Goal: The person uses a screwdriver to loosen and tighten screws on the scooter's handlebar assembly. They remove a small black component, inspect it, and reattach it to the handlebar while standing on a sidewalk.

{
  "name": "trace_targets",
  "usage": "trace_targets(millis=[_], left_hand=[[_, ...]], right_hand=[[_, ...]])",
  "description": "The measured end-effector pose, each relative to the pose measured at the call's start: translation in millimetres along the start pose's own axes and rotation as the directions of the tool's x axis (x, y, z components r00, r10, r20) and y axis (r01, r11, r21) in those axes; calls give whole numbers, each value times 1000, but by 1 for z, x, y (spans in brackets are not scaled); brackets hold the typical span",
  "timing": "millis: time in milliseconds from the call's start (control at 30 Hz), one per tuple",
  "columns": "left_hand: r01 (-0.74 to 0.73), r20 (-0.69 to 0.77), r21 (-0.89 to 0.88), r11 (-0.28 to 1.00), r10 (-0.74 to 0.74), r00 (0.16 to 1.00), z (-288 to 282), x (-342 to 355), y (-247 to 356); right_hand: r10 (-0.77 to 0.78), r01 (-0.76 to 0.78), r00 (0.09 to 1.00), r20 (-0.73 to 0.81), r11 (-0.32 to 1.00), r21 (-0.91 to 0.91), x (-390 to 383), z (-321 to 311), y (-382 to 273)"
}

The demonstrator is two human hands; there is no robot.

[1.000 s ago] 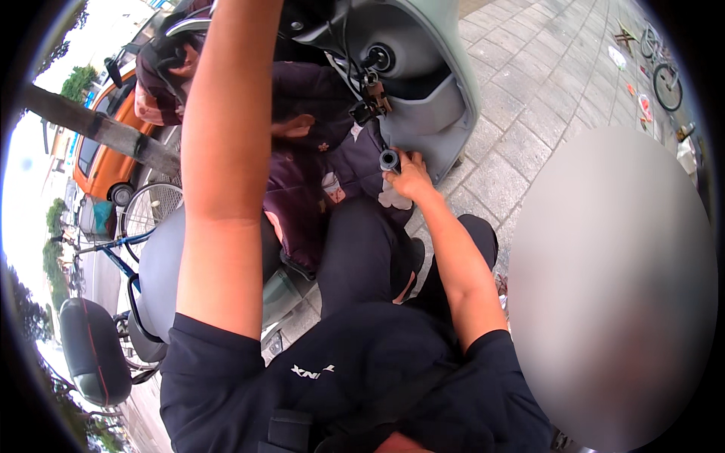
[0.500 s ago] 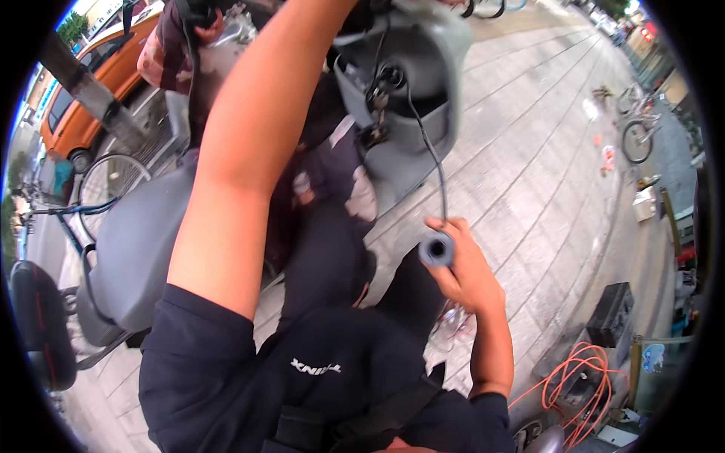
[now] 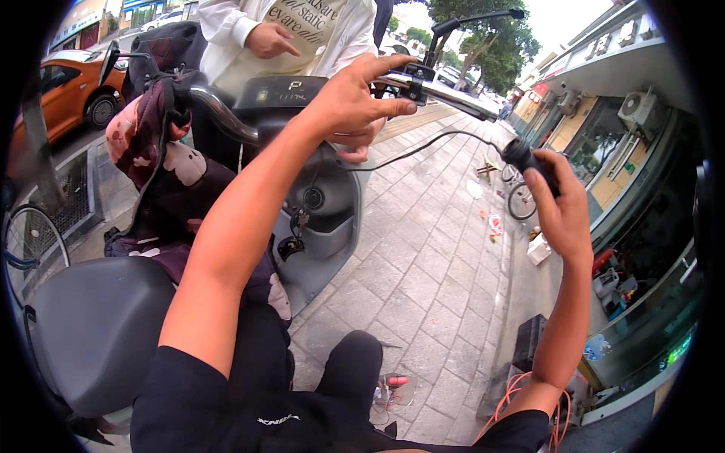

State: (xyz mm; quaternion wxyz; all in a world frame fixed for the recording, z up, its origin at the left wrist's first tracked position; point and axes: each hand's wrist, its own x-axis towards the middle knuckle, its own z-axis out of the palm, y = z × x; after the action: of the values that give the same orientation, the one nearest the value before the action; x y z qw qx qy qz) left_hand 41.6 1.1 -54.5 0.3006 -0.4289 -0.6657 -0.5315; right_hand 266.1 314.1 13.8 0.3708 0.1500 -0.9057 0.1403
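Observation:
My right hand [image 3: 563,200] is closed around a black throttle grip [image 3: 521,155], held off to the right of the bar with its open end tilted up toward the bar. A thin black cable [image 3: 430,141] runs from the grip to the front of a grey electric scooter [image 3: 325,219]. Across the scooter's handlebar [image 3: 468,104] lies my left hand [image 3: 351,102], its thumb and forefinger around the bar beside a black clamp [image 3: 415,81]. Bare metal tube shows at the bar's right end. The underside of that grasp is partly hidden.
A person in a white jacket [image 3: 226,38] stands beyond the dashboard [image 3: 279,90], one hand pointing. The grey seat [image 3: 102,328] is at left, near a patterned cover [image 3: 177,158]. Small parts [image 3: 393,389] lie on the paving. Orange cable [image 3: 502,404] is coiled lower right.
The view has tilted up, bringing the handlebar and the other person into sight. My right hand has lifted the throttle grip up and right, toward the bar's end.

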Motion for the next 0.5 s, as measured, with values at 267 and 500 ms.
trace_targets(millis=[267, 500], left_hand=[[-31, 12, -14, 999, 31, 999, 4, 8, -4], [21, 7, 44, 999, -21, 1000, -1, 3, 0]], right_hand=[[4, -10, 984, 179, 999, 33, 65, -18, 19], [18, -4, 976, 215, 998, -67, 73, -11, 11]])
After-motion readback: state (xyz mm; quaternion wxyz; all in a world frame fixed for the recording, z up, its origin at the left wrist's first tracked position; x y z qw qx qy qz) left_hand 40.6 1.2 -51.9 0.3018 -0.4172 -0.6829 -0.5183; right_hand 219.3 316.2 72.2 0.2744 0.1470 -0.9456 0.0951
